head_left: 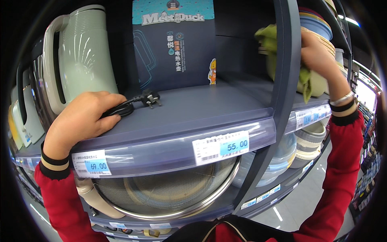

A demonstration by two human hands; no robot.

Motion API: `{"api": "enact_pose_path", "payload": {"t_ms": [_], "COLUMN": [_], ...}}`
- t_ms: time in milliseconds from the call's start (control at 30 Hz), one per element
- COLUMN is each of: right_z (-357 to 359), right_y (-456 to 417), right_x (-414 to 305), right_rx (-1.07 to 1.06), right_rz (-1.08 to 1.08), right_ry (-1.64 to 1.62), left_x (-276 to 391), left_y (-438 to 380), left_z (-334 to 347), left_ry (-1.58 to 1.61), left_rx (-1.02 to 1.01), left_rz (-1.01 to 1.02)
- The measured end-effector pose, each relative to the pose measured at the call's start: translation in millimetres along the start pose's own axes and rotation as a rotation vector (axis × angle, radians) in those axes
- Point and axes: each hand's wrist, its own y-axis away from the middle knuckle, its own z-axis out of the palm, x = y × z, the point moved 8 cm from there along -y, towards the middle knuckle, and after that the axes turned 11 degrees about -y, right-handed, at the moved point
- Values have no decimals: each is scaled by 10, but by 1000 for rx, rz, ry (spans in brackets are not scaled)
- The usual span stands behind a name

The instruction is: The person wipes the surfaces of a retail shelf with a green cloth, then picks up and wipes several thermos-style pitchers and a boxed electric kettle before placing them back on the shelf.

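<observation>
My left hand point(93, 113) is on the shelf point(223, 98), its thumb and fingers around a coiled black power cord point(122, 109). The cord's plug point(151, 98) sticks out to the right, prongs showing. Just behind this hand stands a pale green electric kettle point(86, 54) with a long handle on its left side. Beyond the dark upright post point(285, 60), my right hand point(317, 57), slightly blurred, grips a green cloth point(306, 83). More of the cloth shows left of the post. Beside it are stacked basins or buckets point(316, 25), and a pale green container lies partly hidden behind the cloth.
A dark blue kettle box point(175, 51) with printing stands at the back. Clear label strips point(169, 154) with price tags run along the shelf front. More kettles point(31, 99) stand at far left. Below are a mesh strainer point(169, 190) and plastic tubs point(308, 148).
</observation>
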Motion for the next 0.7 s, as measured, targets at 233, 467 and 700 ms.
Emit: {"api": "enact_pose_path", "payload": {"t_ms": [233, 467, 700], "right_z": [897, 1599, 2513], "right_y": [-413, -900, -939], "right_x": [249, 296, 771], "right_rx": [-212, -361, -804], "right_rz": [-169, -449, 20], "right_ry": [267, 723, 456], "left_x": [-4, -16, -65], "left_y": [-47, -26, -25], "left_z": [20, 17, 78], "left_ry": [39, 18, 53], "left_rx": [-26, -21, -62], "left_rz": [-46, -57, -69]}}
